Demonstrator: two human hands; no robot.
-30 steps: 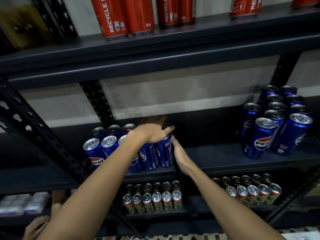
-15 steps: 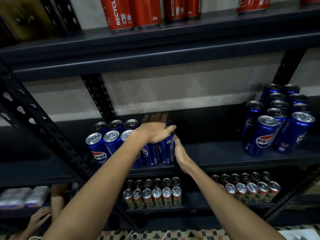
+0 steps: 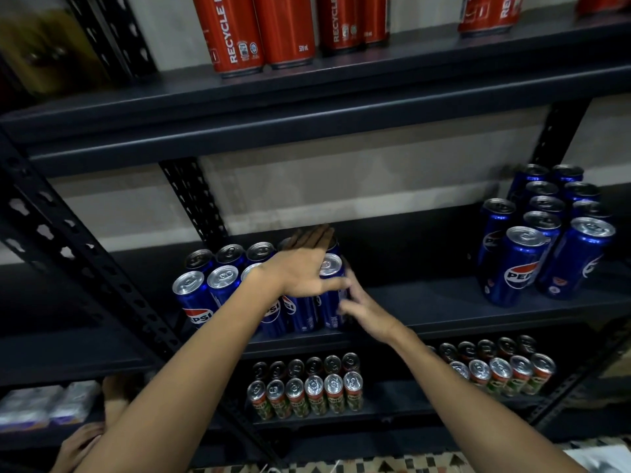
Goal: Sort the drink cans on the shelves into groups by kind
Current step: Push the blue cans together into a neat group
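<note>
My left hand (image 3: 300, 271) lies flat, fingers straight, over the blue aluminium Pepsi cans (image 3: 218, 285) grouped on the dark metal middle shelf (image 3: 426, 302), while my right hand (image 3: 363, 307), fingers spread, touches the group's right side

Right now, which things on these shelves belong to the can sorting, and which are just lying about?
Part of the job:
left blue Pepsi group, under the left hand and right hand
right blue Pepsi group
red cans
green-and-red cans

Just lying about:
wrapped packs, bottom left
yellowish blurred item, top left
</note>
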